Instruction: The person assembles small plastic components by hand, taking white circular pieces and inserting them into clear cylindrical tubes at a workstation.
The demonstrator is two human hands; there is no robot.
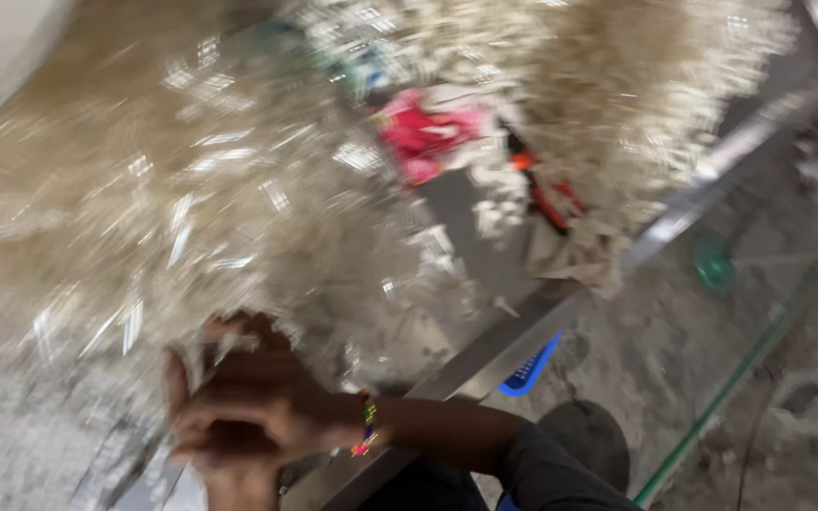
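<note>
Shredded pale scrap (239, 189), glinting like cut film or plastic, fills the upper left and centre of the frame in a big heap; heavy motion blur, so details are soft. Hands (239, 416) sit at the lower left, right at the near edge of the heap, one over the other. They look closed around a small clump of the scrap, but blur means I cannot tell the grip for sure, nor which hand is on top. A beaded wristband (368, 428) shows on the wrist, dark sleeve (542, 473) behind it.

Judgement: take small handfuls from the edge and keep the head steady; loose bits will scatter otherwise.

Moving right: a bright pink-red package (428, 132) lies crumpled at upper centre, white patch on it, print unreadable. Just right, an orange-red and black item (546, 194), kind unclear. A metal rail (712, 180) runs diagonally. Blue ribbed piece (527, 369) below the rail. Green round lid (714, 260) on the dusty floor (788, 312) at right.
</note>
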